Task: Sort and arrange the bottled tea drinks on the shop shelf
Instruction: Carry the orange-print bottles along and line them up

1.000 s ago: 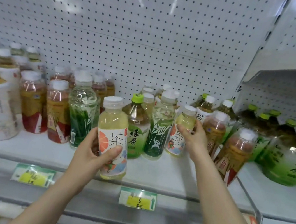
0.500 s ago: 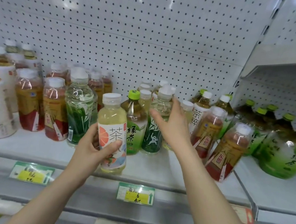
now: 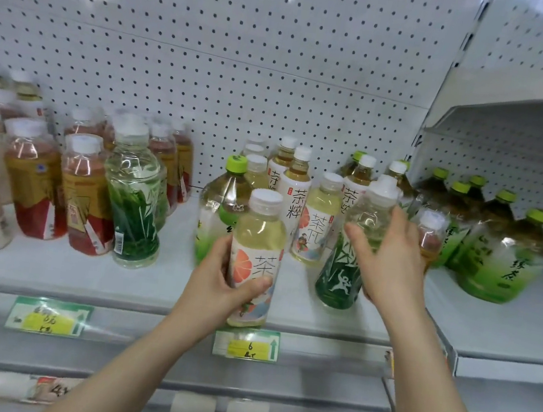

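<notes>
Evidently the sorting is part-way through: both hands are occupied, and brands stand mixed on the white metal shelf [image 3: 82,270].

From the left, amber tea bottles with red labels [image 3: 38,182] stand grouped. Just beside them a clear bottle with a green leaf label [image 3: 132,201] stands upright. At centre, a pale yellow tea bottle with a grapefruit label [image 3: 256,255] is held at the shelf's front edge, in front of a green-capped bottle [image 3: 226,196]. A similarly labelled pale bottle [image 3: 317,225] stands further back to its right. Next along, a clear bottle with a dark green figure label [image 3: 348,250] leans with its cap to the right; whether its base is off the shelf cannot be told. Large green-capped tea bottles [image 3: 505,257] occupy the neighbouring bay.

Judgement: the step in hand is pulling stray bottles out of mixed rows. The next move likely calls for carrying the leaning green bottle across to its apparent match at the left. The grapefruit bottle would then go ahead of its own match, without toppling neighbours.

Grip: the left hand [image 3: 215,284] is clamped on the grapefruit bottle, thumb across the label and fingers behind. The right hand [image 3: 390,266] is wrapped round the leaning bottle's upper body, thumb in front and fingers at its far side.
</notes>
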Tool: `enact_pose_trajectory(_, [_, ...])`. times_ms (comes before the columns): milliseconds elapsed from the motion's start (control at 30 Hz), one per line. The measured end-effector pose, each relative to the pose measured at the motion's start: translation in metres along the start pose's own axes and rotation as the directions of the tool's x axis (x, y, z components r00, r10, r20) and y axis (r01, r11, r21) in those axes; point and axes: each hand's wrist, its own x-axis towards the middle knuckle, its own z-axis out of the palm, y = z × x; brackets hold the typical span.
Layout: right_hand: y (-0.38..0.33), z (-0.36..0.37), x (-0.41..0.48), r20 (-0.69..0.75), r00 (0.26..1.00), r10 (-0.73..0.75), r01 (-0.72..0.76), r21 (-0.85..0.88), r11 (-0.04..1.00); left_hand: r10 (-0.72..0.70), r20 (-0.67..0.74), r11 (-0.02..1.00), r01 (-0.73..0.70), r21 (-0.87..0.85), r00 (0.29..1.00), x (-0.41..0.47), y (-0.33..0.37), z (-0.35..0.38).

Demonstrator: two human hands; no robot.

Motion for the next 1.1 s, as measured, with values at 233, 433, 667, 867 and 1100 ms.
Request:
enact_pose_trajectory(233, [0.008, 0.002, 0.001, 0.027, 0.999, -0.036, 0.035, 0.029, 0.999, -0.006, -0.036, 1.000, 0.005, -0.025, 0.999, 0.058, -0.021, 0.072])
enact_pose_trajectory(433, [0.010, 0.008, 0.000, 0.019, 0.999, -0.042, 0.040, 0.073, 0.997, 0.101, -0.117, 0.978, -0.077, 0.193, 0.988, 0.068, -0.018, 0.083])
enact_pose_trajectory(667, [0.018, 0.011, -0.003, 0.073, 0.996, -0.060, 0.043, 0.213, 0.976, 0.462, -0.361, 0.818, -0.233, 0.526, 0.810, 0.023, 0.003, 0.018])
enact_pose_trajectory(867, [0.009, 0.019, -0.001, 0.101, 0.991, -0.089, 0.057, 0.289, 0.956, -0.002, -0.188, 0.939, 0.067, 0.338, 0.982, 0.055, 0.009, -0.035])
enact_pose_trajectory(1100, [-0.002, 0.029, 0.000, 0.139, 0.980, -0.141, 0.093, 0.308, 0.947, 0.000, -0.190, 0.951, 0.059, 0.303, 0.982, 0.052, 0.000, -0.047])
